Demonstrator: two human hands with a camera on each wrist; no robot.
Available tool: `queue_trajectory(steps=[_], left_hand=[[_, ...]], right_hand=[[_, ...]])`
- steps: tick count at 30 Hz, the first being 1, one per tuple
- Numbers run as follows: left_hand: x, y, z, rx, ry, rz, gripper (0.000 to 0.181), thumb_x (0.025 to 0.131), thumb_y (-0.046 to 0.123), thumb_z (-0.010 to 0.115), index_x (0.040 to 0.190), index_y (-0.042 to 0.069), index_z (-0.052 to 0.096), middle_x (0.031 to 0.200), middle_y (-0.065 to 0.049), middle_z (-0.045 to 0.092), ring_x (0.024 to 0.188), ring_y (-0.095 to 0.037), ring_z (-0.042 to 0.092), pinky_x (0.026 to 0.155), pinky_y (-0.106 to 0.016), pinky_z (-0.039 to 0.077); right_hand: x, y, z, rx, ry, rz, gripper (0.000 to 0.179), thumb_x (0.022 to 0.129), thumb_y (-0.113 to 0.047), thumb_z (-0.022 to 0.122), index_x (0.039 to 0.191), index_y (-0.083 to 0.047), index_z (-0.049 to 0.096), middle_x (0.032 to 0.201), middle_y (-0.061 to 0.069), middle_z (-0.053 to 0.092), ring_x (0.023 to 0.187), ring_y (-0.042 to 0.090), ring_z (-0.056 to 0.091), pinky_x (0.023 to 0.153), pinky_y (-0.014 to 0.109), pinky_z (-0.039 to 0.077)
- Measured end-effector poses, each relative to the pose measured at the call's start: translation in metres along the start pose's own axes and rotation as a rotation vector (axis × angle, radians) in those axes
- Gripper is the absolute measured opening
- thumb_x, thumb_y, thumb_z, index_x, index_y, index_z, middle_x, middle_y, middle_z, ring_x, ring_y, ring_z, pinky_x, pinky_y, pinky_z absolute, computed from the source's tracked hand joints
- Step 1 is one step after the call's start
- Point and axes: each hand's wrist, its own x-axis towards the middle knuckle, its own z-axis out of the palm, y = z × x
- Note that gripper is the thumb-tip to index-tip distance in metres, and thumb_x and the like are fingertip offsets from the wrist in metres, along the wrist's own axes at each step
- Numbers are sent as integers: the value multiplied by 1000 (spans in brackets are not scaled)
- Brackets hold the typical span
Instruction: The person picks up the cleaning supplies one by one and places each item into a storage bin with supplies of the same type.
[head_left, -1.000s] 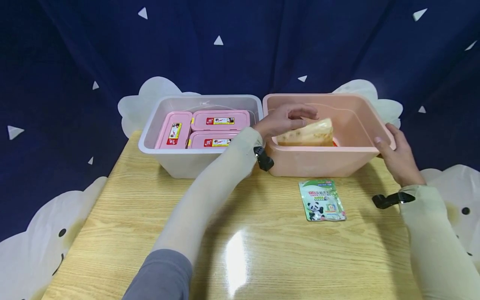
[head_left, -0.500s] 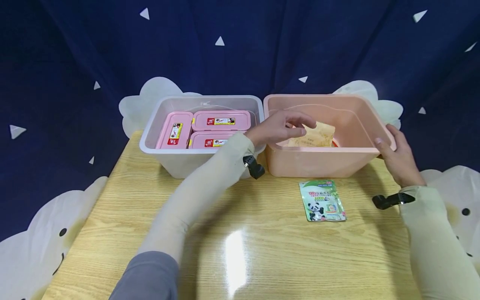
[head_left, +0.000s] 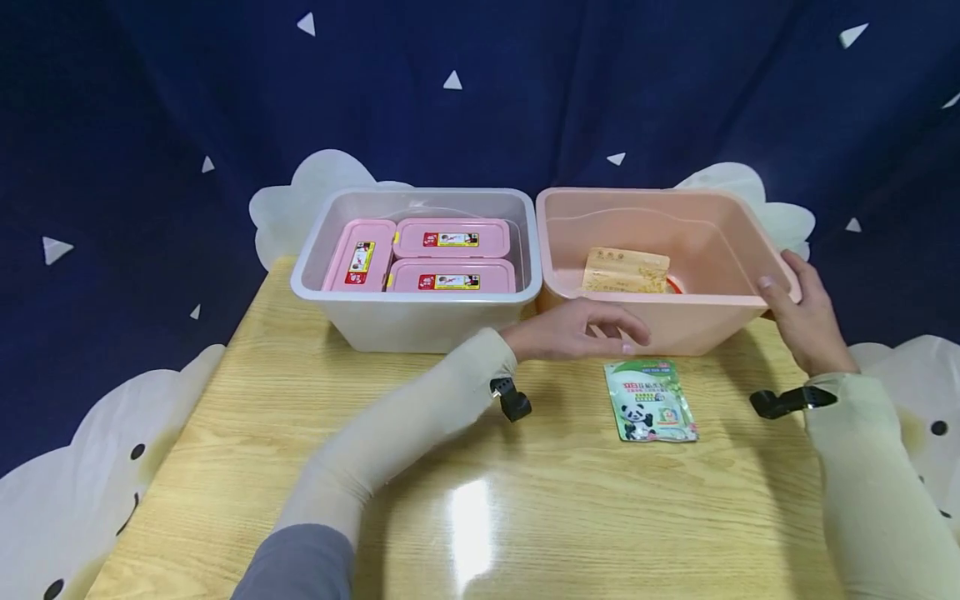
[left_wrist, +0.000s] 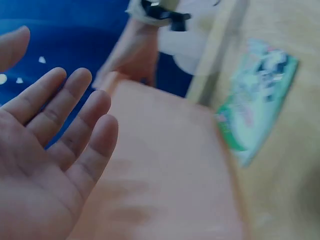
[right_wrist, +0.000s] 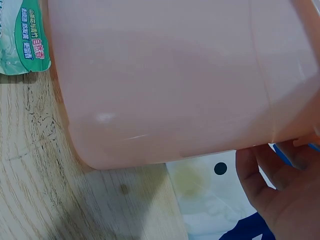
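My left hand [head_left: 573,329] hovers in front of the pink plastic bin [head_left: 652,321], fingers loosely bent and holding nothing. In the left wrist view its palm and spread fingers show beside the bin's wall. My right hand [head_left: 806,317] grips the bin's right rim, thumb over the top and fingers under the edge in the right wrist view. Inside the bin leans a tan printed packet [head_left: 626,271], with a bit of red [head_left: 673,286] beside it. A green and white pouch with a panda [head_left: 651,402] lies flat on the table, just below my left fingertips.
Left of the pink bin stands a white bin [head_left: 416,321] holding three pink-lidded boxes [head_left: 452,237] with red and yellow labels. Both bins stand along the back of the wooden table [head_left: 570,517]. Behind hangs a dark blue curtain [head_left: 510,108] with white triangles.
My left hand has drawn out of the pink bin and come down in front of it. The tan packet has settled lower in the bin. My right hand has stayed on the rim.
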Motion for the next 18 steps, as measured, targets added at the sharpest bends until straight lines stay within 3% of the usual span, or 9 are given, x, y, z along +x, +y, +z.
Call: queue_trajectory(steps=[4,9,14,18], left_hand=[[-3,-16,18,-76,-35,-22,39,97,18,60,134,7,60,134,-5,63,110,-7,60,100,-21,48],[-2,-32,33,-165,-14,-46,41,95,15,63,135,6,59,136,-9,62,110,-8,60,98,-21,49],[0,-53,45,-142,-13,-96,39,96,20,64,133,8,61,137,-10,62,109,-7,59,96,-19,50],[1,-70,49,-106,-11,-127,41,96,22,65,134,7,60,139,-11,61,120,-17,56,100,-20,48]], right_hand=[[0,1,-1,27,-1,3,69,101,-44,47,159,-35,11,164,14,15,114,3,46,73,2,40],[-2,3,-2,28,4,8,68,102,-43,47,159,-34,11,163,15,17,107,-2,46,73,1,41],[-3,3,-3,26,9,8,68,101,-43,47,159,-33,12,163,15,18,104,-4,46,73,1,41],[-1,1,-1,45,6,-4,69,101,-41,48,159,-32,12,164,13,17,104,-5,46,74,1,41]])
